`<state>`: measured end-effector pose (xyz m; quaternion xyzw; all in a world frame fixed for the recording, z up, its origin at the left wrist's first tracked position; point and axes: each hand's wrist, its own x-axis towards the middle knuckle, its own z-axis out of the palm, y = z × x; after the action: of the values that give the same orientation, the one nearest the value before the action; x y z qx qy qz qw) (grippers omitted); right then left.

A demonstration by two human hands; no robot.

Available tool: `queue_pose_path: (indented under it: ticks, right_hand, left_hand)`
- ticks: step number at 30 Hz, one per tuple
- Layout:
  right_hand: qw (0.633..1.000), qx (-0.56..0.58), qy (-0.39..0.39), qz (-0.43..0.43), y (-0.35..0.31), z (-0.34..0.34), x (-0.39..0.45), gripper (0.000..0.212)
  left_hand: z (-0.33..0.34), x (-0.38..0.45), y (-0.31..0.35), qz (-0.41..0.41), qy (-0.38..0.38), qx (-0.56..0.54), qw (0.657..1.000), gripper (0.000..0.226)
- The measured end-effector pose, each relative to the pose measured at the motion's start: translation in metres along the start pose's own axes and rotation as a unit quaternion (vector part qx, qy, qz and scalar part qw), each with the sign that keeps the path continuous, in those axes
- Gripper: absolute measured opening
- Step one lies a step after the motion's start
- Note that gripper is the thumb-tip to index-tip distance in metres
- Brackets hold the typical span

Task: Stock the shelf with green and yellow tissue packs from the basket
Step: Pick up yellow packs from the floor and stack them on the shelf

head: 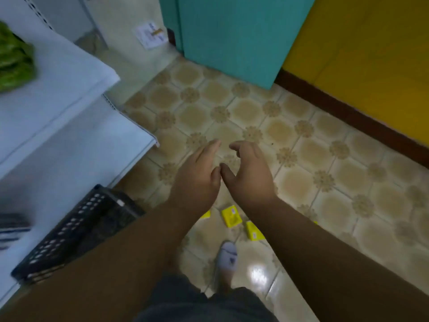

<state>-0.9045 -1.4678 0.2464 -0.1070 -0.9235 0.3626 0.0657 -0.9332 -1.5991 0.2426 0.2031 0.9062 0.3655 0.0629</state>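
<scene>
- The yellow tissue packs (pixel 231 216) are lying on the floor (pixel 301 159), near the basket (pixel 76 228) below the shelf (pixel 58 94) edge.
- The left hand (pixel 197 175) is hovering with fingers (pixel 210 147) straight and pressed together, holding nothing.
- The right hand (pixel 249 173) is hovering with fingers loosely curled, holding nothing.
- Packs are likely handling as light, soft and slippery in wrap; pinching across the short sides is advised.

Beige floor (pixel 290 126) tiles carry brown flower motifs. Yellow packs (pixel 231 216) lie at six o'clock, a black basket (pixel 76 231) at eight, green packs (pixel 14 63) at ten, on a white shelf (pixel 69 94).
</scene>
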Motion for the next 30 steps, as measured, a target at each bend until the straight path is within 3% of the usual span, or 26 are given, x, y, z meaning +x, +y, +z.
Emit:
queue_pose_path:
  ticks: [4,8,14,21,26,30]
  right_hand:
    - [0.995,0.024,-0.055,0.08,0.07,0.086,-0.004,0.044]
    - [0.981,0.047,-0.06,0.176,0.149,0.196,-0.008,0.042]
    - [0.939,0.08,-0.09,0.322,0.262,0.361,-0.039,0.039]
    - [0.824,0.153,-0.097,0.537,0.377,0.498,-0.083,0.047]
    - [0.618,0.358,-0.123,0.689,0.421,0.548,-0.078,0.038]
    - [0.596,0.408,-0.099,0.684,0.429,0.573,-0.071,0.077]
  left_hand:
    - [0.077,0.002,-0.081,-0.051,-0.057,0.006,0.997,0.053]
    - [0.168,-0.002,-0.184,-0.106,-0.122,0.006,0.987,0.052]
    - [0.287,-0.026,-0.332,-0.173,-0.197,0.024,0.965,0.056]
    - [0.403,-0.025,-0.456,-0.208,-0.273,0.07,0.937,0.061]
    - [0.462,-0.002,-0.512,-0.252,-0.293,0.08,0.919,0.069]
    - [0.476,0.009,-0.536,-0.312,-0.347,0.074,0.882,0.061]
